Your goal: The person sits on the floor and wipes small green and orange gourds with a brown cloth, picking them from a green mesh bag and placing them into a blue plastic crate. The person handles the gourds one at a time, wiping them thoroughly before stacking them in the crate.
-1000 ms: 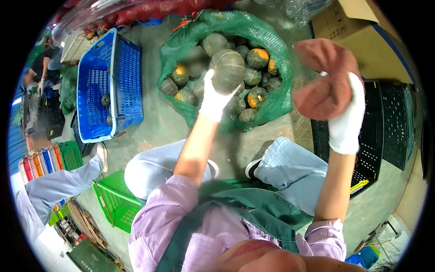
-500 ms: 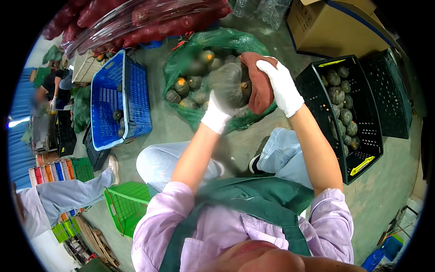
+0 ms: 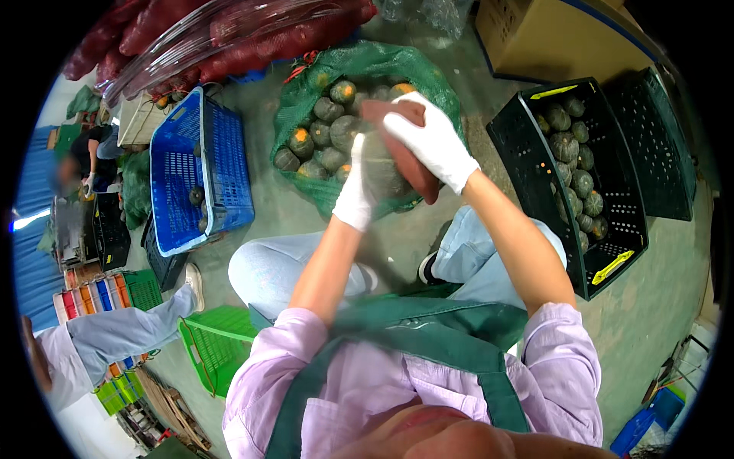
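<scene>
A dark green pumpkin, blurred by motion, is held up over the near side of a green mesh sack. My left hand, in a white glove, grips it from the left. A reddish-brown cloth is in my white-gloved right hand, pressed along the pumpkin's right side. Part of the pumpkin hides behind the cloth and glove. Several more green pumpkins, some with orange patches, fill the open sack around and beyond my hands.
To the right, a black crate holds several pumpkins, near a cardboard box. A blue crate with a few pumpkins stands left. Nearer lies a green basket. Red net sacks are piled behind. Other people are at far left.
My right hand and the cloth have swung left and across the pumpkin. The pumpkin has turned and lowered slightly toward me, still in my left hand.
</scene>
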